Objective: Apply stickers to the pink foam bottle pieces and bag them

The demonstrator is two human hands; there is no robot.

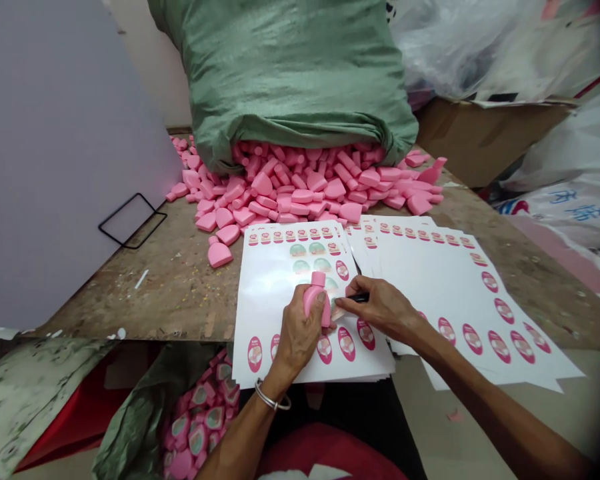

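Observation:
My left hand (300,328) is closed around a small pink bottle (317,295), its cap pointing away from me, above a stack of sticker sheets (270,293). Close beside it, my right hand (380,303) pinches a small tool with a black end (359,297); its working tip is hidden by the fingers. A pale green label (337,311) shows between the right fingertips and the bottle, and I cannot tell whether it is stuck on. Several green half-round stickers (317,248) and pink oval stickers (347,343) remain on the top sheet.
Pink bottles (300,193) spill from a green sack (300,73) at the back of the table (190,293). More sheets (425,267) lie at the right. Labelled bottles (200,420) fill a bag below the edge. A black wire stand (133,221) and a grey panel (65,147) are left.

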